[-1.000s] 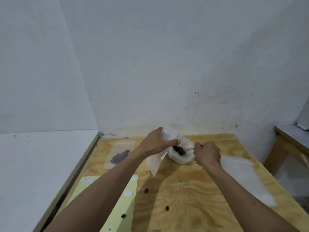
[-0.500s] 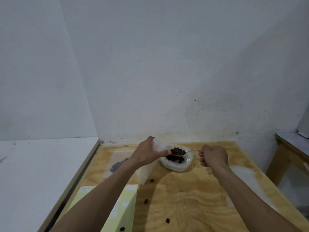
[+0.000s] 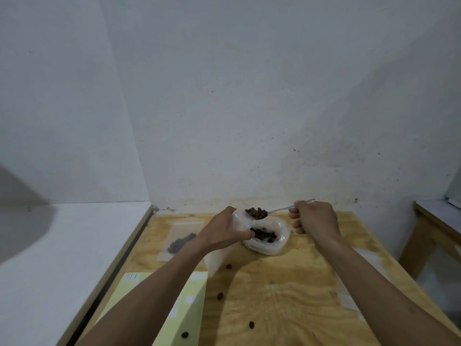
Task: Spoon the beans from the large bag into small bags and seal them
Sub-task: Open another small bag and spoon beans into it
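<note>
The small bag is pinched open by the left hand so its mouth faces the loaded spoon. The spoon handle is clamped in the right hand fingers, held level above the large bag, probably so spills get caught.

Small bag mostly behind left hand; its mouth indistinct.

Plywood table, pale yellow sheet at its near-left, white wall, second wooden table at right.

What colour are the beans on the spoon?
Dark reddish-brown beans heaped on a clear spoon, head view.
</note>
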Motion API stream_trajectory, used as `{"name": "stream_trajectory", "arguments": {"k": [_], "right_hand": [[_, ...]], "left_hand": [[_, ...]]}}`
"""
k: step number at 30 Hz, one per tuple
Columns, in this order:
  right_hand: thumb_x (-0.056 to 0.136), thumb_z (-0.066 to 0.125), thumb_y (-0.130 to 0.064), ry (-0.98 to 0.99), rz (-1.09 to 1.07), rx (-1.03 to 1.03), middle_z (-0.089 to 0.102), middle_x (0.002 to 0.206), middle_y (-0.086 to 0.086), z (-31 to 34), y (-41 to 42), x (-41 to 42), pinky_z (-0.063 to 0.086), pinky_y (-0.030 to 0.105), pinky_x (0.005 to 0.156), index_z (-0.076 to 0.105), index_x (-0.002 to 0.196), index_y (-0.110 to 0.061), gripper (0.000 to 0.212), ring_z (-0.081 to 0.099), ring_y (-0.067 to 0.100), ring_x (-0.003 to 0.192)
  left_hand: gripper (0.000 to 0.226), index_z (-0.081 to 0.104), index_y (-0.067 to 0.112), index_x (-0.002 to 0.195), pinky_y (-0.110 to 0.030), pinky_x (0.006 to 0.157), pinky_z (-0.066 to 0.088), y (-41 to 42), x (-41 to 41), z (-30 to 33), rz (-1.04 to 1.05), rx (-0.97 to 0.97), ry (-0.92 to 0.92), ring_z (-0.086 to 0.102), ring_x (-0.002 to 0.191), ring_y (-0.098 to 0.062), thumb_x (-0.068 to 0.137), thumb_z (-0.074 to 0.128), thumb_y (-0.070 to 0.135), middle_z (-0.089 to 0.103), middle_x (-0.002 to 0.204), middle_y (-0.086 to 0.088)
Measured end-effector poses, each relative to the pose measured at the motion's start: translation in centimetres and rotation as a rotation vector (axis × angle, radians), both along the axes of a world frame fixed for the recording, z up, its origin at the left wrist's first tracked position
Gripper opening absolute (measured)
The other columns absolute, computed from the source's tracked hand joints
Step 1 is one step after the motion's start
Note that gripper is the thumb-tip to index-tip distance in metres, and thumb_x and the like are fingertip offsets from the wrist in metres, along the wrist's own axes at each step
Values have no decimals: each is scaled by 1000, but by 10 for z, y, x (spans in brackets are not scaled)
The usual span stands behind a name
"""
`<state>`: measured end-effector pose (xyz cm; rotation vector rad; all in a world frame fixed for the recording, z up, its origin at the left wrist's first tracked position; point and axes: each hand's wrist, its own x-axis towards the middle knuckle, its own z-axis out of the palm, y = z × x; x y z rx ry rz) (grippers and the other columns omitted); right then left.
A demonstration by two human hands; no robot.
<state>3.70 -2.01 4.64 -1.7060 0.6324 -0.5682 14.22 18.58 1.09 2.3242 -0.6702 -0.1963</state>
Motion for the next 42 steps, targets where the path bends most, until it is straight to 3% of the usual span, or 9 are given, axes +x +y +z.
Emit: {"name": "stream_trajectory", "arguments": {"k": [8, 16, 21, 25, 28, 31, 34, 37, 42], "right_hand": [[100, 55, -27, -63, 84, -235, 76, 75, -7, -9, 26, -3, 61, 42, 67, 76, 79, -17, 30, 69, 15, 51], [102, 53, -30, -112, 72, -321, 75, 79, -9, -9, 44, -2, 55, 32, 66, 68, 75, -31, 31, 68, 12, 53], [102, 48, -32, -22, -17, -521, 71, 70, -5, -16, 41, 2, 53, 34, 60, 74, 85, -20, 33, 65, 18, 61], [102, 46, -28, 94, -144, -749, 58, 57, 3, -22, 26, -5, 36, 28, 49, 64, 72, -9, 40, 53, 22, 52], [100, 44, -27, 210, -161, -803, 61, 62, 7, -36, 18, -7, 43, 31, 54, 60, 68, -9, 39, 58, 32, 59], [98, 43, -27, 298, -177, -754, 67, 74, 11, -47, 20, -7, 43, 34, 60, 63, 75, -10, 35, 60, 35, 69], [97, 43, -28, 318, -169, -558, 67, 77, 15, -54, 22, -1, 42, 34, 61, 62, 72, -8, 37, 60, 36, 73], [88, 42, -38, 342, -172, -281, 72, 73, 13, -63, 19, 11, 57, 39, 64, 67, 68, -9, 43, 67, 37, 70], [95, 51, -21, 216, -129, 28, 74, 65, 7, -58, 8, 12, 50, 34, 55, 72, 63, -9, 40, 64, 27, 52]], "left_hand": [[84, 40, 9, 144, -18, 64, 37, 17, 0, -1, 59, -19, 34, 53, 104, -16, 81, 77, 50, 56, 126, -1], [76, 46, 11, 137, -20, 62, 37, 38, 3, 3, 119, -41, 12, 54, 97, -15, 79, 79, 48, 57, 114, 4], [85, 41, 11, 146, -17, 61, 37, 43, 3, 4, 100, -26, 0, 53, 102, -17, 79, 79, 48, 55, 121, 2], [84, 39, 13, 147, -22, 67, 40, 37, -1, 4, 15, 21, 18, 52, 106, -16, 81, 77, 46, 53, 126, 3], [67, 49, 13, 131, -29, 71, 41, 26, -4, 7, -14, 68, 50, 52, 102, -18, 82, 75, 49, 54, 118, 2], [46, 52, 20, 99, -33, 74, 38, 14, -7, 11, -55, 61, 93, 48, 82, -13, 78, 74, 55, 50, 96, 5], [45, 56, 15, 97, -33, 73, 40, 2, -11, 16, -90, -36, 112, 55, 83, -19, 77, 75, 51, 61, 94, -1], [43, 61, 6, 96, -35, 71, 45, -7, -12, 20, -107, -44, 87, 60, 81, -19, 80, 76, 43, 70, 94, -7], [34, 51, 23, 95, -35, 78, 42, 2, -3, 19, -62, 23, 59, 50, 89, -18, 85, 75, 45, 52, 98, 4]]}}
